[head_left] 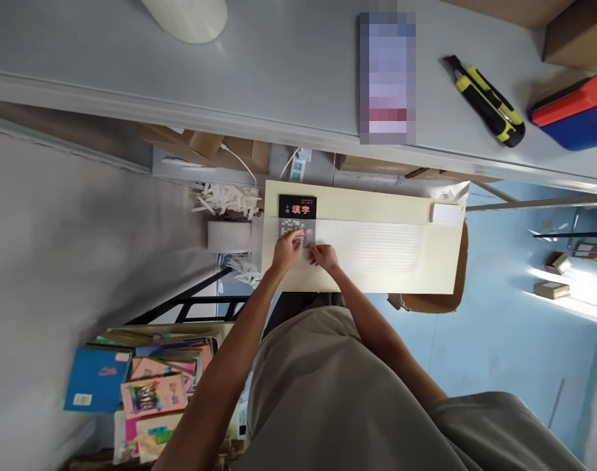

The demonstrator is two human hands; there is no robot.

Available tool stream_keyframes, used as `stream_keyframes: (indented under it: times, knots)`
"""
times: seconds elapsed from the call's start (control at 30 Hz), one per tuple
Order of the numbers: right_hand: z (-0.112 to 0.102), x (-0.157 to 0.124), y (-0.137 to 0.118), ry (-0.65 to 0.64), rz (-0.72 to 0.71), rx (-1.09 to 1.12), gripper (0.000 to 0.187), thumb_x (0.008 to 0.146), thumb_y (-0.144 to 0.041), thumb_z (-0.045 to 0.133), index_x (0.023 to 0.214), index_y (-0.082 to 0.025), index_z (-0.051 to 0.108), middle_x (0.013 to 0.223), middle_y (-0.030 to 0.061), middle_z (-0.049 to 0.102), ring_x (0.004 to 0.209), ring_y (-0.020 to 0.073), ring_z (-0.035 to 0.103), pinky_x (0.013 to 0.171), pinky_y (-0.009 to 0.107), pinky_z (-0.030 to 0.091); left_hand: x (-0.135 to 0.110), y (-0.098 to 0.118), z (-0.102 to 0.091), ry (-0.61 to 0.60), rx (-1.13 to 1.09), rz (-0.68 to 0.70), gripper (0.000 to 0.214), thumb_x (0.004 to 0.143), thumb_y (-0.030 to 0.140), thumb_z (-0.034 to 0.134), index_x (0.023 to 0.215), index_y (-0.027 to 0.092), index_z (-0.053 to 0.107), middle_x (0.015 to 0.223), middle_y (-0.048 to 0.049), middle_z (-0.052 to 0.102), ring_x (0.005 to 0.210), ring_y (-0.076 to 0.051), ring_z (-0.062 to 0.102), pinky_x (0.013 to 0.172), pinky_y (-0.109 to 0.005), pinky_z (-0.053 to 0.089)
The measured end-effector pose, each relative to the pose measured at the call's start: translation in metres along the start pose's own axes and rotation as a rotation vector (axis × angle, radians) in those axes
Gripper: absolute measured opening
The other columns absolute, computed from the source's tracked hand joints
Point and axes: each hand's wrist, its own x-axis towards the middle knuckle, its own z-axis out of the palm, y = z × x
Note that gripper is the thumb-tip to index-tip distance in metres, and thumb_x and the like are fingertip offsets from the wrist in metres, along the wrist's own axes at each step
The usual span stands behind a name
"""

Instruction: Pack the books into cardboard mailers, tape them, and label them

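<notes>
A black book (303,203) with orange and white characters lies at the left end of a pale yellow board (377,280). A thin see-through plastic film (377,245) covers the lower part of the book and stretches right across the board. My left hand (287,252) is over the book's lower left, its fingers bent and closed on the film. Just right of it, my right hand (324,256) is curled in a pinch at the film, by the book's lower right corner. The fingertips of both hands are partly hidden.
A white box (447,213) sits at the board's right end. Shredded white strips (228,199) hang beyond its left end. On the shelf above are a utility knife (489,104) and a blurred-out item (387,78). Books and papers (154,396) are stacked at lower left.
</notes>
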Motion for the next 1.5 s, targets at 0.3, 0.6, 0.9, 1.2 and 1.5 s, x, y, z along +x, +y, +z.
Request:
stream_keyframes:
  times: [0.3,0.6,0.9,1.2,1.5]
  knots:
    - [-0.011,0.007,0.004,-0.016,0.160,0.073,0.055,0.109,-0.058,0.073,0.073,-0.017,0.071,0.072,0.0073,0.082,0.055,0.0134,0.075,0.046,0.018,0.048,0.087,0.017,-0.046,0.261,0.266,-0.326,0.066,0.093,0.041,0.085,0.145,0.008,0.062,0.150,-0.0302,0.067,0.139,-0.045,0.069,0.114,-0.050,0.056]
    - [-0.008,0.008,0.013,-0.035,0.147,0.151,0.054,0.108,-0.061,0.073,0.077,-0.017,0.075,0.072,0.0053,0.083,0.053,0.0110,0.074,0.048,0.017,0.050,0.133,0.024,-0.072,0.096,0.141,-0.257,0.026,0.084,0.042,0.088,0.090,0.021,0.074,0.096,-0.0063,0.082,0.100,-0.029,0.077,0.092,-0.035,0.056]
    - [-0.015,0.010,0.006,-0.193,0.109,0.259,0.056,0.110,-0.063,0.068,0.079,-0.017,0.075,0.072,0.0072,0.081,0.065,0.0159,0.077,0.066,0.024,0.061,0.056,0.148,-0.053,0.335,0.174,0.426,0.013,0.090,0.020,0.085,0.096,0.024,0.074,0.108,-0.0061,0.079,0.111,-0.028,0.072,0.104,-0.039,0.057]
    - [-0.194,-0.032,0.083,-0.251,-0.122,0.705,0.056,0.103,-0.079,0.062,0.116,-0.027,0.077,0.120,0.0061,0.086,0.116,0.0236,0.080,0.109,0.041,0.062,-0.027,0.232,0.044,0.295,-0.304,0.236,0.034,0.082,0.043,0.096,0.094,0.022,0.072,0.089,0.0007,0.075,0.090,-0.019,0.072,0.085,-0.029,0.060]
    - [-0.330,-0.094,0.167,-0.084,-0.299,0.627,0.063,0.076,-0.071,0.097,0.118,-0.028,0.077,0.112,0.0049,0.083,0.105,0.0245,0.077,0.094,0.039,0.063,-0.004,0.182,0.215,0.035,-0.790,-0.330,0.065,0.050,0.061,0.110,0.088,0.018,0.079,0.091,-0.0079,0.081,0.092,-0.025,0.076,0.088,-0.038,0.060]
